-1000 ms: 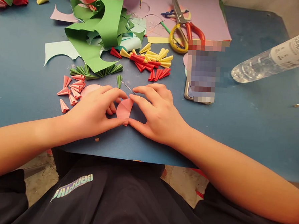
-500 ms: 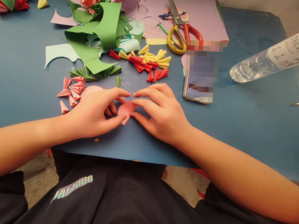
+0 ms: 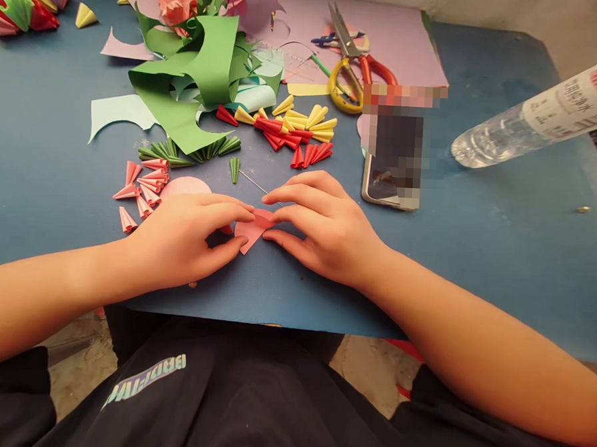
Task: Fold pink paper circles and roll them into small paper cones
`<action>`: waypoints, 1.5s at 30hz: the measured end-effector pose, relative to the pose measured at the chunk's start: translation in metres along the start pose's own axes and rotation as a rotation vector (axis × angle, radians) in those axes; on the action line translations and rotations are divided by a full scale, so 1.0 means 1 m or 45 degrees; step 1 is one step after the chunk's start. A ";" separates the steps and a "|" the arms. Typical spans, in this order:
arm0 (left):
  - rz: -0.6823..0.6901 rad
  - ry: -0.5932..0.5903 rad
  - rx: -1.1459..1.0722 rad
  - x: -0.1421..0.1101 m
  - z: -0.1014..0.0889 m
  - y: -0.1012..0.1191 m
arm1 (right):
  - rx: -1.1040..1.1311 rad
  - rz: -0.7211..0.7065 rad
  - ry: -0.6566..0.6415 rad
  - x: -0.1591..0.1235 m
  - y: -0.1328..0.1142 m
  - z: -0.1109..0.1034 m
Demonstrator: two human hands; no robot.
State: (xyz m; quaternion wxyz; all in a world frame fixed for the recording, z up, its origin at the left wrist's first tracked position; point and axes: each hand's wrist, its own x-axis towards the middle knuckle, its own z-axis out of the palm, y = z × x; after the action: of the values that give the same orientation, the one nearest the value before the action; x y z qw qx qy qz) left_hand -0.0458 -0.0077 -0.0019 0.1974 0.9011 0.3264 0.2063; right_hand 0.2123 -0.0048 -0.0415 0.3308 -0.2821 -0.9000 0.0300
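Observation:
A small pink paper piece (image 3: 248,236), curved along one side and partly folded, lies between my hands near the front of the blue table. My left hand (image 3: 190,234) pinches its left side, thumb below and fingers above. On the opposite side, my right hand (image 3: 323,228) holds the paper's edge between thumb and fingers. Just beyond the fingers lie a thin metal needle (image 3: 253,182) and a single green paper cone (image 3: 234,170). A pale pink paper disc (image 3: 186,185) is partly covered by my left hand, beside several pink paper cones (image 3: 152,181).
Green cones (image 3: 167,151), red cones (image 3: 318,154) and yellow cones (image 3: 317,118) lie beyond my hands. Green paper scraps (image 3: 212,52) are heaped behind. Scissors (image 3: 354,60), a phone (image 3: 385,191) and a tilted clear bottle (image 3: 498,137) are to the right.
Both hands have shifted slightly with the pink paper. Its upper edge now looks folded over more, and my left fingers have come down onto it.

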 end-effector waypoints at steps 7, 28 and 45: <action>0.102 0.045 -0.028 -0.002 0.001 -0.002 | 0.193 -0.111 0.026 0.002 0.004 -0.004; -0.729 -0.124 -1.431 0.009 0.002 0.004 | 1.093 0.579 0.260 0.003 -0.025 0.002; -0.574 0.054 -1.376 0.008 0.005 0.001 | 0.837 0.497 0.191 0.002 -0.022 0.002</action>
State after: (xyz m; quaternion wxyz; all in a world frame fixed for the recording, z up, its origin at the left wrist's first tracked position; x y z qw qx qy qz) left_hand -0.0374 -0.0037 -0.0034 0.6613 0.5765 0.3625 0.3144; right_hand 0.1996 -0.0219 -0.0366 0.4566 -0.3283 -0.7452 0.3583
